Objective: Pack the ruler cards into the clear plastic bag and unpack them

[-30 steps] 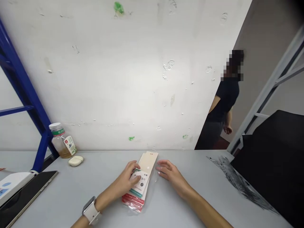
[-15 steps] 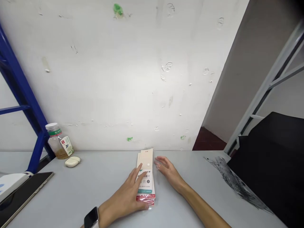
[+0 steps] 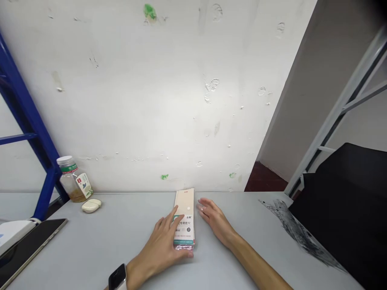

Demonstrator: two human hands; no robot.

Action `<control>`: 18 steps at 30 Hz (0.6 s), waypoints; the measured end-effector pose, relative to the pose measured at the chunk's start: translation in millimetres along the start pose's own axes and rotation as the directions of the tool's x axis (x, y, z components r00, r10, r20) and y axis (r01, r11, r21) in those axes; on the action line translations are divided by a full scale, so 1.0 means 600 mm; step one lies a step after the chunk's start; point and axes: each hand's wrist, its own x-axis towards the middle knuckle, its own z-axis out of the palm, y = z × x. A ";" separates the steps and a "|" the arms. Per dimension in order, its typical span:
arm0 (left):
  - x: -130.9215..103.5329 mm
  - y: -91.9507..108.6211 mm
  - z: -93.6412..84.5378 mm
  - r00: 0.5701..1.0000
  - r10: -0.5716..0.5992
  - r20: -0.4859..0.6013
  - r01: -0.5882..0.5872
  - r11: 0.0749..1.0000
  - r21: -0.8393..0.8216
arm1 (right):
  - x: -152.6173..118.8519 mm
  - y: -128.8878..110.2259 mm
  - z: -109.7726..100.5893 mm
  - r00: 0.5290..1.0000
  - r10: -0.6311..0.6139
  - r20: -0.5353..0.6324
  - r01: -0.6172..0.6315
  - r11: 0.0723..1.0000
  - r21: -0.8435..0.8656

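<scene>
A stack of flat ruler-set packets, cream and white with a teal band and clear plastic at the near end, lies lengthwise on the grey table against the wall. My left hand rests along the left side of the stack. Its fingers are spread, two of them over the printed label, and the thumb lies across the near end. Just right of the packets is my right hand, open with loosely curved fingers. A narrow gap shows between it and the stack. How many packets lie underneath is hidden.
On the left stand a clear jar with a white lid, a small cream case and a dark tablet beside a white box. A black bag or cover and crumpled dark plastic are at right.
The packets, fanned out before with a red-banded end sticking out toward me, now sit nearly flush. My left thumb has pushed at their near end. My right hand has barely moved.
</scene>
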 end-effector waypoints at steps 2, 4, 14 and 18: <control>0.002 -0.001 0.001 0.998 -0.006 -0.061 0.004 0.999 -0.033 | 0.003 0.002 0.001 1.000 -0.008 0.022 0.008 1.000 0.012; 0.003 -0.003 0.003 0.992 0.001 -0.126 -0.007 0.999 -0.044 | 0.005 0.006 0.002 0.999 -0.016 0.041 0.015 1.000 0.019; 0.023 -0.039 0.002 0.965 0.023 -0.261 -0.021 1.000 0.009 | 0.005 0.008 0.000 0.992 0.012 0.128 0.005 0.991 -0.134; 0.026 -0.042 0.003 0.965 0.070 -0.252 -0.067 0.998 0.020 | 0.011 0.012 0.002 0.988 0.035 0.151 0.011 0.956 -0.294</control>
